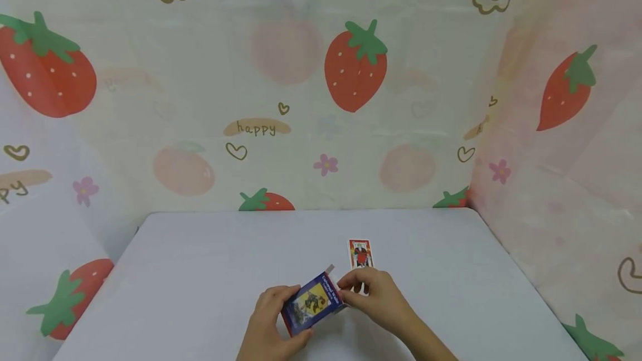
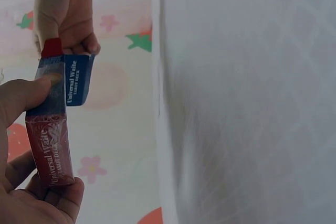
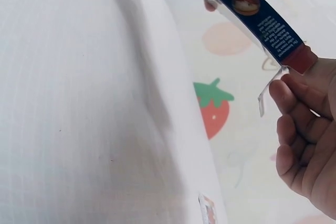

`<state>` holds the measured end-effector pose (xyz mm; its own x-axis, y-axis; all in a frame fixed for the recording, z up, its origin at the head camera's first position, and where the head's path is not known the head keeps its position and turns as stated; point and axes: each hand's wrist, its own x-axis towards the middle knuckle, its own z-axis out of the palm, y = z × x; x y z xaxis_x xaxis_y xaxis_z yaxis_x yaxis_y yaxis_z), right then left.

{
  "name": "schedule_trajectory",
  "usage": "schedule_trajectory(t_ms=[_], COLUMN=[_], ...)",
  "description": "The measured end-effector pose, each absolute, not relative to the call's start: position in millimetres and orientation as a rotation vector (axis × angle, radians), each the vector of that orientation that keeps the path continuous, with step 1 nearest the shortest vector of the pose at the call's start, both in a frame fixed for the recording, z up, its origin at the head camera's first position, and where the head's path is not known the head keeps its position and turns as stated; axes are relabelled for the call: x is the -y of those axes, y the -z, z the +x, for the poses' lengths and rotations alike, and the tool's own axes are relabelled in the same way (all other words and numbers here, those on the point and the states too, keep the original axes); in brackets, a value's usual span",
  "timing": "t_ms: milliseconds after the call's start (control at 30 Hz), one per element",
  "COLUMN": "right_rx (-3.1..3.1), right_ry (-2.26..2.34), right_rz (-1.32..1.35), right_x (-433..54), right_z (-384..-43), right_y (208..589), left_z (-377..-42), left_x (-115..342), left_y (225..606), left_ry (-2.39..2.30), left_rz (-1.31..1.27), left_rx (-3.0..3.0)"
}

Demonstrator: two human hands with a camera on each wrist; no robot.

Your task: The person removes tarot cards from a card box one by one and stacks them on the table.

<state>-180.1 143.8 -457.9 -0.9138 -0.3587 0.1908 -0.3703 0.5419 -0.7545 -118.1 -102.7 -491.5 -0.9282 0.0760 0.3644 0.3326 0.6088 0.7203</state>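
A blue and red tarot card box (image 1: 312,304) with a yellow picture on its front is tilted above the white table. My left hand (image 1: 271,325) grips it by its lower end, thumb on one side and fingers on the other. The end lid (image 2: 79,80) of the box is lifted out, and a red side tab (image 3: 301,59) sticks out beside it. My right hand (image 1: 378,299) is at this end, thumb and forefinger pinching at the flap with the other fingers curled. The inside of the box is hidden.
Behind my right hand a card (image 1: 360,250) with a red border and a figure lies face up on the white table (image 1: 215,261). Strawberry-printed sheets (image 1: 311,144) stand as walls at the back and both sides.
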Motion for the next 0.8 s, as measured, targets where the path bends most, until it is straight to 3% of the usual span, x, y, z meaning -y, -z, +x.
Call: schedule_trajectory(t_ms=[800], right_rx=[2.575], right_ry=[-1.389], right_rz=[0.386], right_x=[-158.1], right_z=[-191.5], right_y=[452.5], left_z=[-144.9], left_x=[80.6], left_y=[479.6], left_ry=[1.371], left_rz=[-0.257], left_rx=[2.599])
